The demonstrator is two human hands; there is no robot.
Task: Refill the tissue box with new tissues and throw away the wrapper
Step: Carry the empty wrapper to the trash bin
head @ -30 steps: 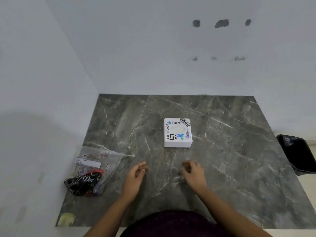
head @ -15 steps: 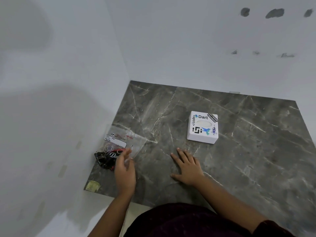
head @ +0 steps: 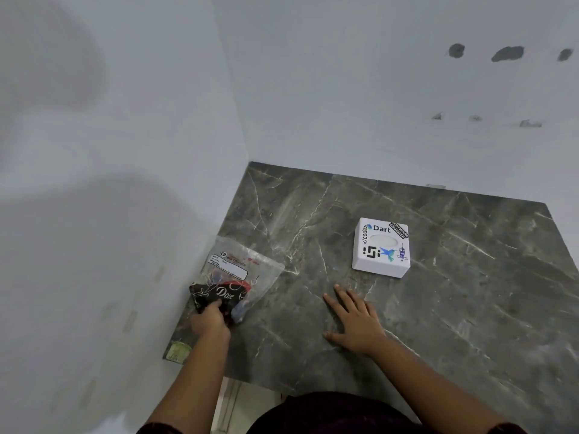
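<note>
A white square tissue box with stickers and an oval slot on top sits on the dark marble table, right of centre. Near the table's left edge lies a clear plastic tissue wrapper with a white label; dark "Dove" wrappers show inside its near end. My left hand is closed on that near end of the wrapper. My right hand lies flat on the table with fingers spread, a little in front of the box and not touching it.
White walls meet the table at its left and far sides. A small yellowish sticker is stuck at the table's front left corner. A strip of pale floor shows below the front edge.
My head has turned left, so the black bin has left the view. My left hand moved left and took hold of the wrapper's near end. My right hand went flat on the table.
</note>
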